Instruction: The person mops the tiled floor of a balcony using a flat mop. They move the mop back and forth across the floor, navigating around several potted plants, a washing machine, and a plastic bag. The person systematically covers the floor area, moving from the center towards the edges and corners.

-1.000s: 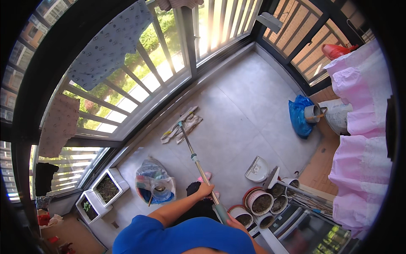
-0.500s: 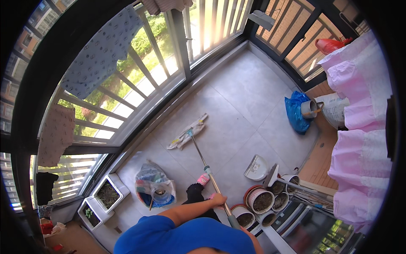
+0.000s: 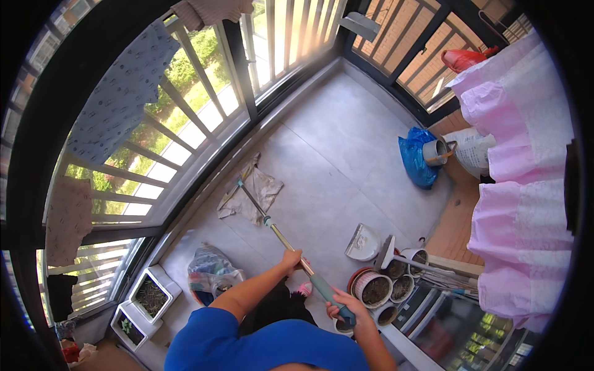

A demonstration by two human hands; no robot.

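Note:
My left hand is wrapped around the middle of a flat mop's pole. My right hand grips the thick grey-green handle end, close to my body. From my hands the pole slants up and left to the mop head, at the foot of the window wall. A whitish mop cloth lies spread and rumpled about the head, most of it to the right of the pole, on grey floor tiles.
Left of me are a plastic-bagged bucket and white planters. To my right sit a dustpan, a broom and several soil-filled pots. Farther off is a blue bag beside pink curtains.
The mop head has swung left toward the window wall, and its cloth has fanned out. My left hand has risen leftward; my right hand has come into clear view on the handle end.

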